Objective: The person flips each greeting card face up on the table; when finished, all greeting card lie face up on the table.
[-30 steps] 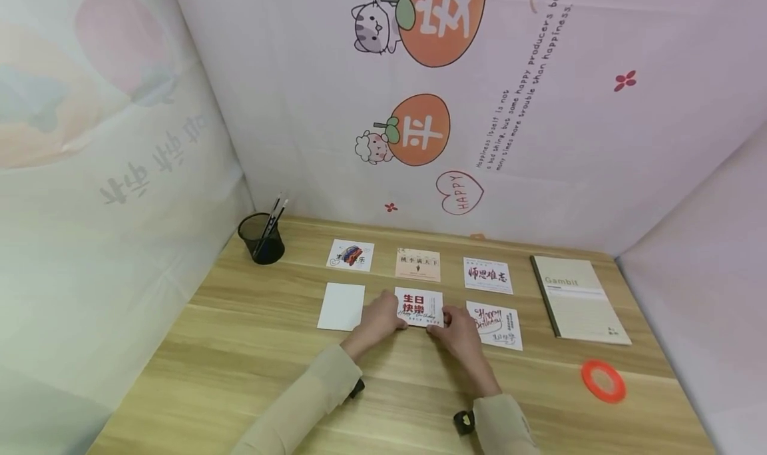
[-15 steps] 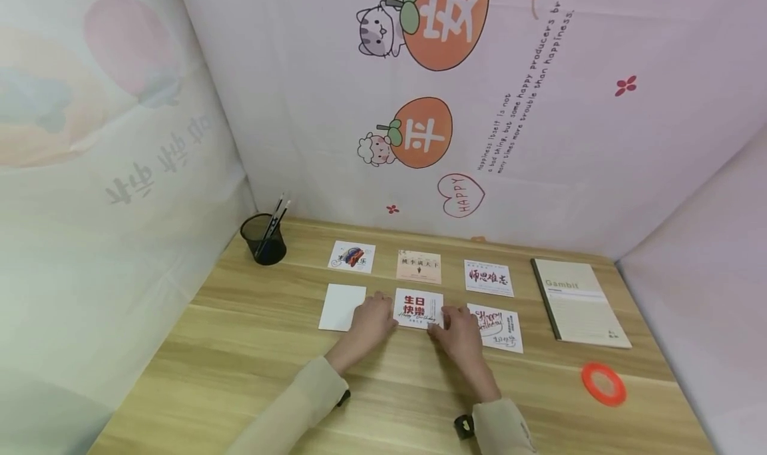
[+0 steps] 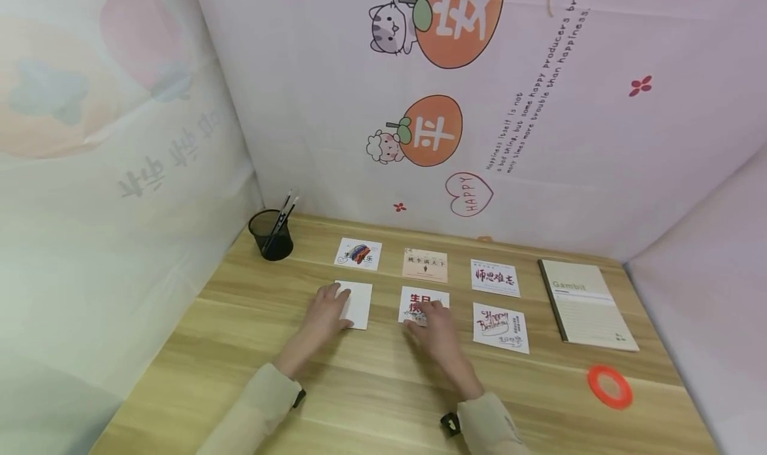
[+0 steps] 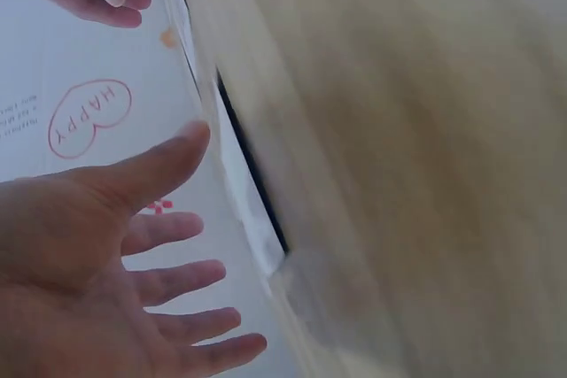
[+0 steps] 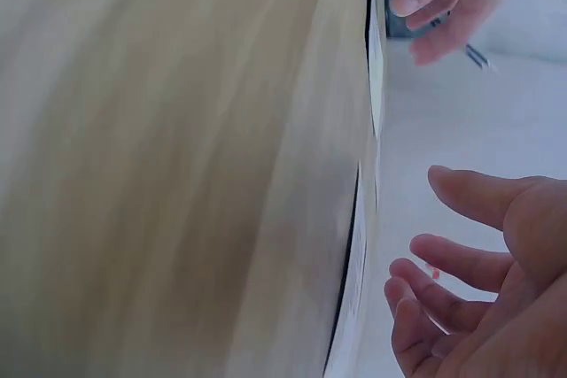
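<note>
In the head view my left hand [image 3: 322, 318] is at the left edge of a blank white card [image 3: 361, 306], covering part of it. Its thumb and fingers are spread in the left wrist view, with nothing gripped. My right hand [image 3: 442, 335] hovers over or rests on a white card with red characters [image 3: 410, 296], hiding its lower right part; contact cannot be told. The right wrist view has those fingers loosely bent and holding nothing. To the right lies a "Happy Birthday" card [image 3: 501, 328].
Behind lie a card with a colourful drawing [image 3: 358, 254], a peach-coloured card [image 3: 425, 266] and a card with dark red writing [image 3: 495, 278]. A notebook [image 3: 587, 305] and an orange-red tape ring [image 3: 610, 387] lie right. A black mesh pen holder [image 3: 271, 235] stands back left.
My left hand has left the red-character card and moved left to the blank card. My right hand has shifted left from that card's right edge to over it. The head view has turned slightly.
</note>
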{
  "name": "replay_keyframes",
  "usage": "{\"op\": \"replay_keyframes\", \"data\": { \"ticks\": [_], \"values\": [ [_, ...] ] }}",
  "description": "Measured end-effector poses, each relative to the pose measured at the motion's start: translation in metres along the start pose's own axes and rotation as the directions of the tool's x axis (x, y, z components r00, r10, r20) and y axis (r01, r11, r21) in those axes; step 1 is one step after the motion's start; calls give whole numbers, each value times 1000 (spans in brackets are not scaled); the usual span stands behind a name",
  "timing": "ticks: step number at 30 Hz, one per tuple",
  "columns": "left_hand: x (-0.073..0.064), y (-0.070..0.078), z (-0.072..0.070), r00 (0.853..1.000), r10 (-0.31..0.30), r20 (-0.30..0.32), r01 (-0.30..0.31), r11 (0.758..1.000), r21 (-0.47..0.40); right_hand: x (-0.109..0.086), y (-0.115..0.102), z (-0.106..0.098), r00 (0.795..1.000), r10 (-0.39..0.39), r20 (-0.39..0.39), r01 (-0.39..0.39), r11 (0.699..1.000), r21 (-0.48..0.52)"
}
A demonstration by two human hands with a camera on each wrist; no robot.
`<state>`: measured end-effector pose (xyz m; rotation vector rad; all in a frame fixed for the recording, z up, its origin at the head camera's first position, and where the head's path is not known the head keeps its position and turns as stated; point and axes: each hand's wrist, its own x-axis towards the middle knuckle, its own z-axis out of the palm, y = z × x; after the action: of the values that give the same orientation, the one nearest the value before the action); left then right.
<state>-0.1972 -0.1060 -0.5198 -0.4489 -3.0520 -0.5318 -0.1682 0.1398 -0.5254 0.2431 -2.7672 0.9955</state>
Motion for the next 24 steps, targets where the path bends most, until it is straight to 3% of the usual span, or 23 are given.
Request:
{"op": "replay_keyframes", "data": {
  "ticks": [3, 8, 16, 24],
  "values": [
    [-4, -11, 0, 997, -27, 76, 30, 999, -30, -1, -10, 10, 998, -63, 6, 63, 998, -7],
    [-7, -25, 1, 994, -12, 107, 17, 999, -47, -3, -23, 27, 991, -128, 45, 130, 991, -33],
    [-2, -38, 5, 991, -3, 133, 15, 996, -89, 4, -37, 35, 981, -131, 143, 141, 988, -68],
    [5, -42, 4, 988, 37, 151, -14, 989, -149, 30, -54, 42, 967, -66, 246, 100, 986, -131]
  ]
}}
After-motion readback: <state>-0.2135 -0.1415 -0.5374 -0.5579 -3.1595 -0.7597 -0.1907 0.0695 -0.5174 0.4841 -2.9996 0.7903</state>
